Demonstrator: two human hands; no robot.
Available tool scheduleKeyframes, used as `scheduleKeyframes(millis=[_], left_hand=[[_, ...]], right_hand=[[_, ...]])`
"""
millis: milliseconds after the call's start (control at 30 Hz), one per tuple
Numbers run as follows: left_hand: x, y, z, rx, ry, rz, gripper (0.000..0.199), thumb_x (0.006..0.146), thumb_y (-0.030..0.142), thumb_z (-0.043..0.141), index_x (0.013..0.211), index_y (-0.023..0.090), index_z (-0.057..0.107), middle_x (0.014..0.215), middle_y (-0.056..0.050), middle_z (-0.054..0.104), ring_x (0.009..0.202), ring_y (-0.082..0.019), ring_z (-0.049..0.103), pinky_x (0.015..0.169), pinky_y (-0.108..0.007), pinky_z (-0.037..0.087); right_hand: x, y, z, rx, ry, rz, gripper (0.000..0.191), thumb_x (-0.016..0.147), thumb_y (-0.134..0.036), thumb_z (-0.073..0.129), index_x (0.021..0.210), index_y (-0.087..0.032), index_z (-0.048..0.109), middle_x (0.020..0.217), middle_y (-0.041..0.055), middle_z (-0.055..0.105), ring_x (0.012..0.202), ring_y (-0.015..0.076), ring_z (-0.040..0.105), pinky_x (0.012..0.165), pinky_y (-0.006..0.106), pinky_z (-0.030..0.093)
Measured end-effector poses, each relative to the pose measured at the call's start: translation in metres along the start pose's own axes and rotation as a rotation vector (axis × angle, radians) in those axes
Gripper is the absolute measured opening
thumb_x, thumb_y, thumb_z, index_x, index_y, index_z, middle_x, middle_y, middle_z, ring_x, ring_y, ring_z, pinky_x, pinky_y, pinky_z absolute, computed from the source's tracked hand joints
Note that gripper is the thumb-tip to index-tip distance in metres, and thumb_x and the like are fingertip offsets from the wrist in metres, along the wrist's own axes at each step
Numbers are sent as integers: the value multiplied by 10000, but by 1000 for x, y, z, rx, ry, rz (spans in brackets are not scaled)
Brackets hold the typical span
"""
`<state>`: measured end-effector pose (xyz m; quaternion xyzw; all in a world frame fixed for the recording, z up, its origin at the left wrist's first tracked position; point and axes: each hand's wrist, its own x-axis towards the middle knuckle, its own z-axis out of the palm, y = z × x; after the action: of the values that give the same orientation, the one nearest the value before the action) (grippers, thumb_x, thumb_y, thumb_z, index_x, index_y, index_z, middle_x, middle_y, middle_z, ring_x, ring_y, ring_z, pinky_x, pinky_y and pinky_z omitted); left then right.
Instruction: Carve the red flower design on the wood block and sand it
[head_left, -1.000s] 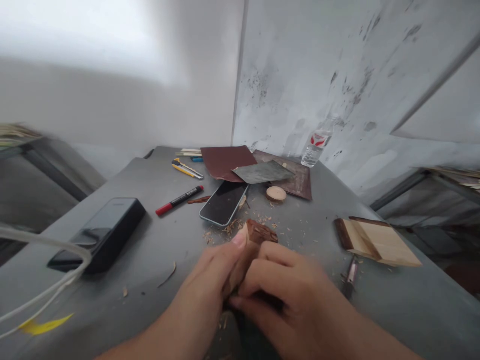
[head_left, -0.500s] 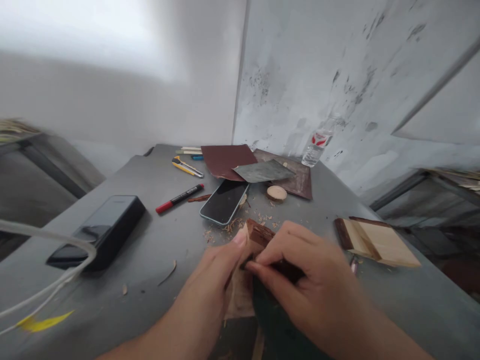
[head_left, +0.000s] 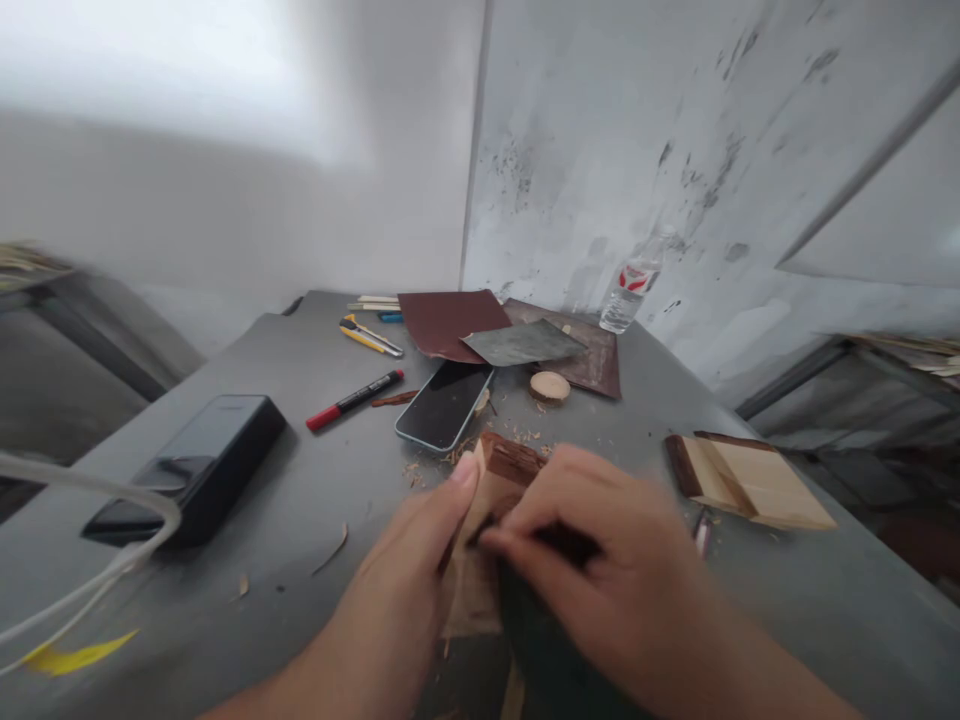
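Observation:
A piece of wood [head_left: 487, 490] with dark reddish bark along its far edge stands between my hands, low in the middle. My left hand [head_left: 401, 590] grips its left side, thumb lying along the upper left edge. My right hand [head_left: 592, 560] is pinched over the wood's face, holding a dark green sheet [head_left: 544, 640] that hangs down below the fingers. The sheet's dark edge shows at the fingertips, against the wood. Curled wood shavings [head_left: 412, 470] lie on the table just beyond.
On the grey table [head_left: 322, 520] are a phone [head_left: 444, 405], marker [head_left: 354, 400], cutter [head_left: 370, 336], maroon sheet [head_left: 450, 322], grey sheet [head_left: 523, 343], round wood slice [head_left: 550, 387], bottle [head_left: 626, 295], barked blocks [head_left: 750, 478], black device [head_left: 191, 468] and white cable [head_left: 142, 492].
My right hand has shifted slightly left and down across the wood. My left hand still grips the wood. The whole view has moved a little.

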<state>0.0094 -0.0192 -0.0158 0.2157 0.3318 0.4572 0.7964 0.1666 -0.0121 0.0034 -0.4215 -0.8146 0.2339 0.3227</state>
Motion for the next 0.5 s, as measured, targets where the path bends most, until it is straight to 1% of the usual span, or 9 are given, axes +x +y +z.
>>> scheduleKeyframes(millis=[67,100,167,200,233,333,367,467,500], left_hand=[[0,0,0,-19,-3,0,250,899,394,642,732,241,748,573,30,688,543,-170,611,532,-267,443],[0,-1,0,-14,11,-10,255,892,397,653,716,236,745,562,31,681,547,-171,614,535,-264,447],[0,-2,-1,8,51,-33,264,875,400,685,675,232,730,532,34,662,547,-168,609,518,-251,437],[0,-3,-2,18,58,-36,262,876,403,688,682,234,731,536,34,664,552,-169,609,519,-252,437],[1,-3,-2,24,52,-22,255,883,408,681,702,238,740,545,32,673,560,-172,614,530,-257,445],[2,-4,-4,8,25,14,254,908,424,647,762,256,769,554,35,690,592,-185,641,608,-282,483],[2,-4,-4,12,27,17,251,910,421,647,764,260,772,544,42,684,597,-184,646,627,-282,487],[2,-2,-5,58,36,7,230,909,395,659,764,261,778,499,56,652,580,-175,642,640,-275,489],[2,-1,-5,65,28,6,238,916,399,648,779,259,783,504,52,660,585,-179,647,651,-280,495]], right_hand=[[0,0,-1,-35,42,14,191,913,-106,661,758,-211,624,749,-34,581,697,116,565,630,252,417],[0,0,-2,-29,10,17,199,907,-102,665,748,-210,613,765,-31,582,706,117,569,636,252,422],[0,0,-3,24,-110,12,214,901,-91,668,736,-206,596,824,-20,600,750,123,590,660,250,442],[0,0,-3,43,-135,6,217,901,-87,668,736,-207,595,838,-18,606,764,125,596,668,249,448],[-1,0,-3,44,-118,4,212,903,-88,666,742,-210,601,836,-19,610,763,125,596,668,251,449],[-1,0,-2,-20,42,9,179,910,-107,661,777,-223,632,765,-32,595,710,124,575,639,257,430],[-2,-1,0,-23,40,7,177,906,-108,667,775,-224,634,762,-31,596,710,125,577,640,256,432],[-3,-2,4,66,-128,-20,194,895,-93,680,753,-214,624,831,-12,631,766,131,610,688,251,467],[-3,-2,5,75,-142,-26,200,898,-97,677,744,-212,622,842,-7,634,772,133,614,695,254,471]])
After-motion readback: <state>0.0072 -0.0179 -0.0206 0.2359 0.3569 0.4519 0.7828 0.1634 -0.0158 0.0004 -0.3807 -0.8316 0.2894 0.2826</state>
